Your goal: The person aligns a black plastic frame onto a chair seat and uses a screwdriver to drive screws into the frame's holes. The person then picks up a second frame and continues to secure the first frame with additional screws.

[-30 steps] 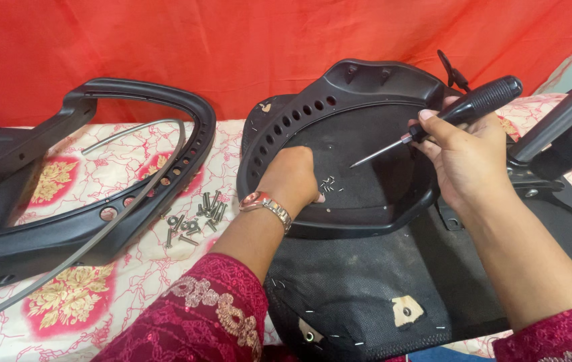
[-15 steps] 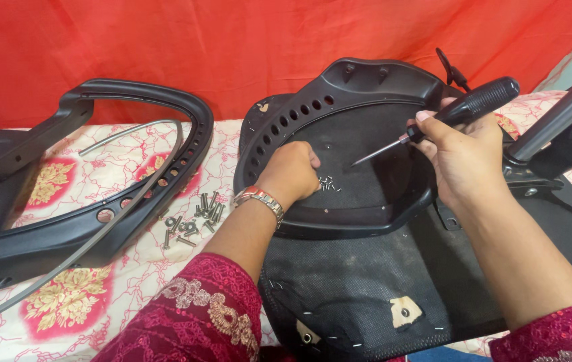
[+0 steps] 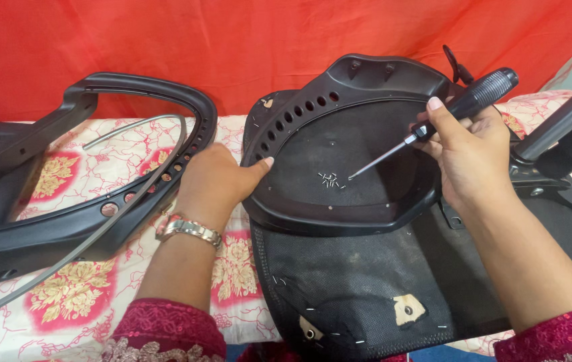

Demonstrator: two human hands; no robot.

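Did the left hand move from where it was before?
Yes. The left hand slid left, from inside the black seat pan out to its left rim, away from the small staples.

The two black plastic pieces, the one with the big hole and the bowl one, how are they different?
The curved frame is an open loop, and the flowered cloth shows through it. The dished shell is solid, with small metal bits lying inside. The frame lies alone, with neither hand on it; the left hand touches the shell's rim, and the right hand points a screwdriver into the shell. Both are black with rows of round holes.
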